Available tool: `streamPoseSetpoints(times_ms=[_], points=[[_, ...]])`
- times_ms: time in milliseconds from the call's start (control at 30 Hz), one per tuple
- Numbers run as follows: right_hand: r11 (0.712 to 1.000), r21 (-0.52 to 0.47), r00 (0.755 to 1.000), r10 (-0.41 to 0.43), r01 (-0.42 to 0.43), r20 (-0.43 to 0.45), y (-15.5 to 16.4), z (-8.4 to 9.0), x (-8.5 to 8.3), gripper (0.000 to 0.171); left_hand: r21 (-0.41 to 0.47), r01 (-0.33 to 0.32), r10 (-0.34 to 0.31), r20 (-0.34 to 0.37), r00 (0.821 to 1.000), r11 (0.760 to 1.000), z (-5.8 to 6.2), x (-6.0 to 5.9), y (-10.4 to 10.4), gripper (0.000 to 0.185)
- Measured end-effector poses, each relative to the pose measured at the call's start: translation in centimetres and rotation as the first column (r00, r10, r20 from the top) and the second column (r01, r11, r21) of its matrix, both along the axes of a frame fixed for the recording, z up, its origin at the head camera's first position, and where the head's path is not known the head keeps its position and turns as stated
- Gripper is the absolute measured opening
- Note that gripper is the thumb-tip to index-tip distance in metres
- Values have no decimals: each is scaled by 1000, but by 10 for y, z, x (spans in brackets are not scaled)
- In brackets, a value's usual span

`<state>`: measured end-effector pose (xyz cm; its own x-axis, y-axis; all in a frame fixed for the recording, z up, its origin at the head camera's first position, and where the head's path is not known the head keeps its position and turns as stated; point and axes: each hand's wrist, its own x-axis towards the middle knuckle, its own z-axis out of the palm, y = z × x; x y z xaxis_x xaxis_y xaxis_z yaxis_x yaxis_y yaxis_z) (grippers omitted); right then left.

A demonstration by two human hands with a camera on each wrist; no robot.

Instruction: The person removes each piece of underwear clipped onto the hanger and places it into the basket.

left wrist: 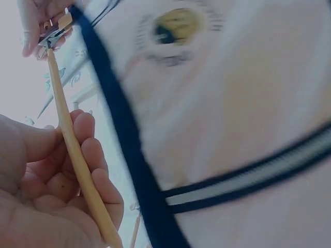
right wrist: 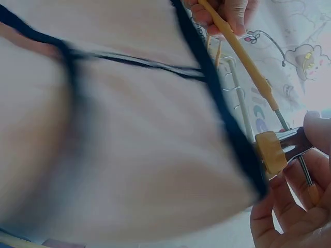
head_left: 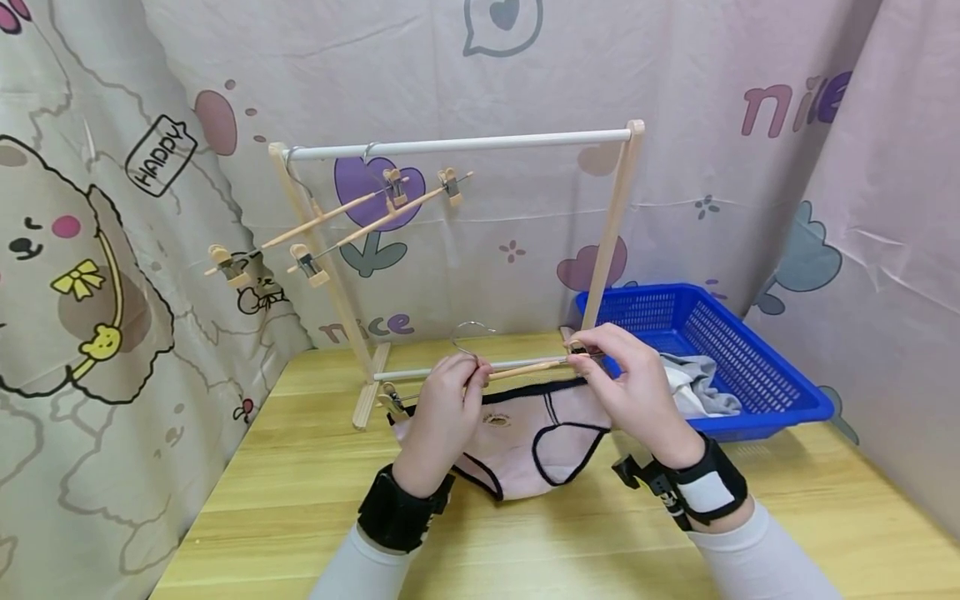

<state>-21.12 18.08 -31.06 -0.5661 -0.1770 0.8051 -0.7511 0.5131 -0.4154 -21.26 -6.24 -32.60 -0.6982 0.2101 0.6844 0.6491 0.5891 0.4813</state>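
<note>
A wooden clip hanger (head_left: 517, 367) with a wire hook is held level above the table. My left hand (head_left: 448, 392) grips its bar near the middle, the fingers curled round the bar (left wrist: 77, 160). At the hanger's right end my right hand (head_left: 609, 358) pinches the clip (right wrist: 271, 152) on the black waistband. Pink underwear (head_left: 517, 437) with black trim hangs from the hanger and drapes onto the table; it fills both wrist views (left wrist: 232, 103) (right wrist: 129, 144).
A small wooden drying rack (head_left: 457, 146) stands at the back with two empty clip hangers (head_left: 352, 221) on its rail. A blue plastic basket (head_left: 757, 367) with grey cloth (head_left: 697, 383) sits at the right. Patterned curtains surround the wooden table (head_left: 315, 500).
</note>
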Motion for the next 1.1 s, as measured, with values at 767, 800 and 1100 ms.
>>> streamPoseSetpoints(times_ms=[767, 800, 1100], points=[[1000, 15, 998, -21, 20, 53, 4, -1, -3, 14, -22, 5, -4, 36, 999, 1000, 3, 1, 0, 21], [1000, 11, 998, -23, 22, 56, 4, -1, -3, 14, -23, 6, -5, 39, 999, 1000, 2, 1, 1, 20], [999, -11, 996, -52, 52, 69, 5, -1, -3, 13, -29, 38, -35, 87, 996, 999, 1, 0, 0, 15]])
